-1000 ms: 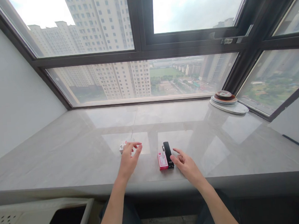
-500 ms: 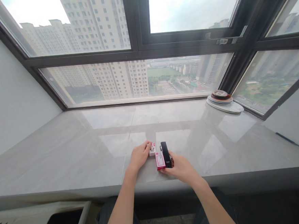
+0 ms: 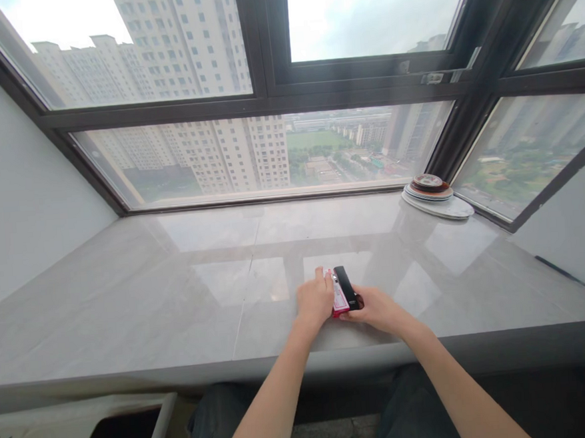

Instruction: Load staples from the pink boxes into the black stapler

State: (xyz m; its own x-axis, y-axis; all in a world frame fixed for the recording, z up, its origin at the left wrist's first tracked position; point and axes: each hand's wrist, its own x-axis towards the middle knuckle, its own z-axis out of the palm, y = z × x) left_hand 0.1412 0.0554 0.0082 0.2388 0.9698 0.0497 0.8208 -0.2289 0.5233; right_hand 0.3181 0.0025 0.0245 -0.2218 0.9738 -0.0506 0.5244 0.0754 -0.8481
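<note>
A black stapler [image 3: 346, 287] stands close against a pink-and-white box [image 3: 340, 300] on the windowsill. My right hand [image 3: 376, 310] is closed around the pair from the right, its thumb at the near end of the box. From the left, my left hand [image 3: 317, 301] presses its fingers against the group. Most of the small white-and-red box [image 3: 330, 274] is hidden behind those fingers; only a bit of its far end shows. The lettering on the boxes is too small to read.
The glossy grey sill [image 3: 143, 303] runs below a dark-framed window. Stacked plates [image 3: 430, 196] sit in its back right corner. A thin dark strip [image 3: 561, 271] lies by the right wall. At lower left is a pale unit [image 3: 41, 430] with a dark rectangle [image 3: 121, 434].
Both hands, the stapler and the boxes have shifted right and slightly away from the front edge. My left hand and the small box have come in closer to the stapler and pink box.
</note>
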